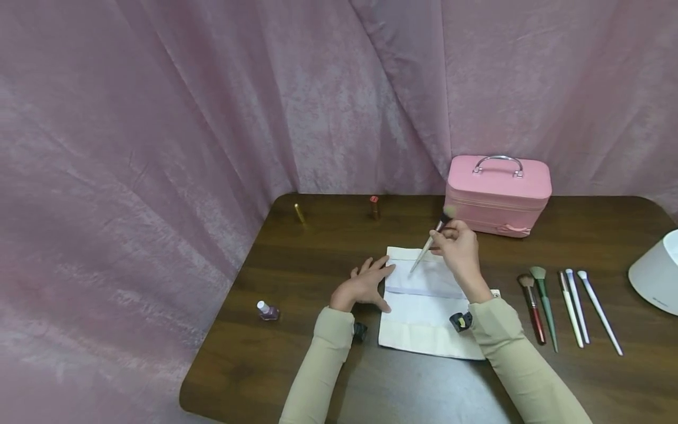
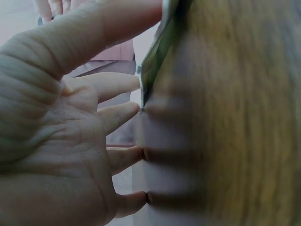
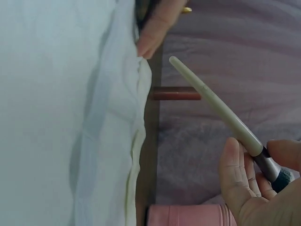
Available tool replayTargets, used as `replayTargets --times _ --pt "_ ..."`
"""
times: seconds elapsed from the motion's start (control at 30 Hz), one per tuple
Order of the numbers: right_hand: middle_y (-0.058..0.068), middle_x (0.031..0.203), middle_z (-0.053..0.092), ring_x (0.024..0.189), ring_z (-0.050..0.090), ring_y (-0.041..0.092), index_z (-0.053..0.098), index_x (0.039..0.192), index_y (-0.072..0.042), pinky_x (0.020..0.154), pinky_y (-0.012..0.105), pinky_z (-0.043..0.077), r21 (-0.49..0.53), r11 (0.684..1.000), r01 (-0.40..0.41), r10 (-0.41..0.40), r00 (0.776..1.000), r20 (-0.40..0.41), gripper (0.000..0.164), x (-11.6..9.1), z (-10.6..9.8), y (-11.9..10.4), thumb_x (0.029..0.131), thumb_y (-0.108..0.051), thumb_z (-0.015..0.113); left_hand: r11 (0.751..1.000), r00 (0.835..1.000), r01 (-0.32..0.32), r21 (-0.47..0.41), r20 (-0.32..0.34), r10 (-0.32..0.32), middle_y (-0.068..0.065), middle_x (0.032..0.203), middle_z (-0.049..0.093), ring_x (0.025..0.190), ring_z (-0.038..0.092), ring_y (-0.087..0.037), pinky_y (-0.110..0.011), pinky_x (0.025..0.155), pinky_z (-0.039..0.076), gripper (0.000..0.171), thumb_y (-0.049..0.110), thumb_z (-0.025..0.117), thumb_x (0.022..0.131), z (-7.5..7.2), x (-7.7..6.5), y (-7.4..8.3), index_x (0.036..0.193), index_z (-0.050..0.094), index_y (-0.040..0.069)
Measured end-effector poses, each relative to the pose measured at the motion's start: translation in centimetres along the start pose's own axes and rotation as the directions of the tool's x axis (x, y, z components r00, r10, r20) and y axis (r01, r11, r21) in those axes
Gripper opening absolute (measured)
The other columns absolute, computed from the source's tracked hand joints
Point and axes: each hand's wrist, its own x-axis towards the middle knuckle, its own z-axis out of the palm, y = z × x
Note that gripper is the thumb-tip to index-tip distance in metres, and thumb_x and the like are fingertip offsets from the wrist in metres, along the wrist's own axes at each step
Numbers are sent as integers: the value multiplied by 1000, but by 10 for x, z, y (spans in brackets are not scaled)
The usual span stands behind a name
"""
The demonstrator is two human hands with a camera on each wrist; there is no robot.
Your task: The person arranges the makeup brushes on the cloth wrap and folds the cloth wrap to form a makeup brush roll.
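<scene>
My right hand [image 1: 463,253] pinches a makeup brush [image 1: 422,255] near its ferrule, the bristles up and the pale handle slanting down over a white cloth brush roll [image 1: 418,315]. In the right wrist view the brush handle [image 3: 221,110] points away from the fingers, and its tip is apart from the cloth. The roll lies unfolded on the table, with a pocket band across its upper part. My left hand [image 1: 362,288] rests at the roll's left edge with fingers spread. In the left wrist view the thumb and fingers of the left hand [image 2: 61,108] touch that edge.
Several makeup brushes [image 1: 573,309] lie in a row to the right, beside a white rounded object [image 1: 657,274]. A pink case [image 1: 498,191] stands behind. A lipstick [image 1: 375,208], a gold tube [image 1: 299,213] and a nail polish bottle [image 1: 268,311] are on the wooden table [image 1: 312,253].
</scene>
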Motion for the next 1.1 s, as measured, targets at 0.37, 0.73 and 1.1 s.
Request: replayTargets --times 0.37,0.73,1.1 --pt "28 105 66 74 70 10 54 119 13 67 28 59 -86 996 0 4 999 45 27 0 19 13 102 -7 59 998 1000 19 56 -8 -19 3 170 10 154 3 -32 -64 117 10 103 26 91 77 3 5 1 161 32 21" --pt "32 105 67 74 72 22 54 119 14 62 27 59 -183 983 -9 37 988 153 27 -1 30 20 102 -7 58 998 1000 19 53 -7 -19 3 170 8 155 1 -31 -64 117 9 105 27 91 77 2 5 0 162 29 19" --pt "21 92 66 70 71 26 56 113 13 63 37 60 -222 975 -16 74 964 254 23 -3 41 25 103 -7 56 996 999 39 78 -21 -38 3 169 12 154 6 -30 -64 116 13 105 29 92 76 1 4 0 161 32 20"
